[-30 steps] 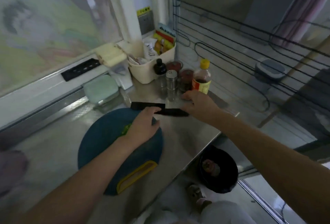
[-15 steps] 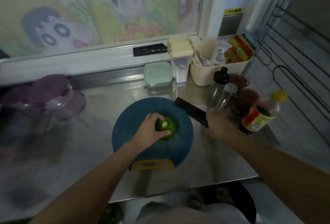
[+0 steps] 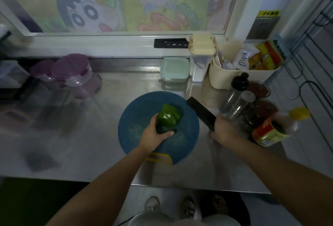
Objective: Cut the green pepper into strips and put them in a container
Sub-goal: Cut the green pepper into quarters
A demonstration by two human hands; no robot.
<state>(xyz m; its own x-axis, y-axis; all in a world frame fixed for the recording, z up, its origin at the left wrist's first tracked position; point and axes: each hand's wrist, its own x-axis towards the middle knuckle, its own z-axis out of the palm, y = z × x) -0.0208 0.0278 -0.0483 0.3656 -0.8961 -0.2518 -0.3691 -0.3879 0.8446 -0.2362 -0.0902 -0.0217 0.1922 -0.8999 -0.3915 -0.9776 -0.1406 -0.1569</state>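
Observation:
A whole green pepper (image 3: 169,117) lies on the round blue cutting board (image 3: 137,114) in the middle of the steel counter. My left hand (image 3: 155,134) grips the pepper from its near side, thumb under it. My right hand (image 3: 223,130) holds the handle of a black-bladed knife (image 3: 201,112), whose blade points up and left along the board's right edge, off the pepper. A pale green lidded container (image 3: 174,69) sits behind the board by the window ledge.
Spice jars (image 3: 241,105) and a yellow-capped sauce bottle (image 3: 275,128) crowd the counter right of my right hand. A cream basket (image 3: 234,78) stands at back right, purple-lidded tubs (image 3: 72,74) at back left. The counter's front edge (image 3: 180,186) is near me.
The view swung left and down over the board. My left hand uncovered and turned the pepper, now gripping its near side. My right hand took hold of the knife's handle by the board's right edge.

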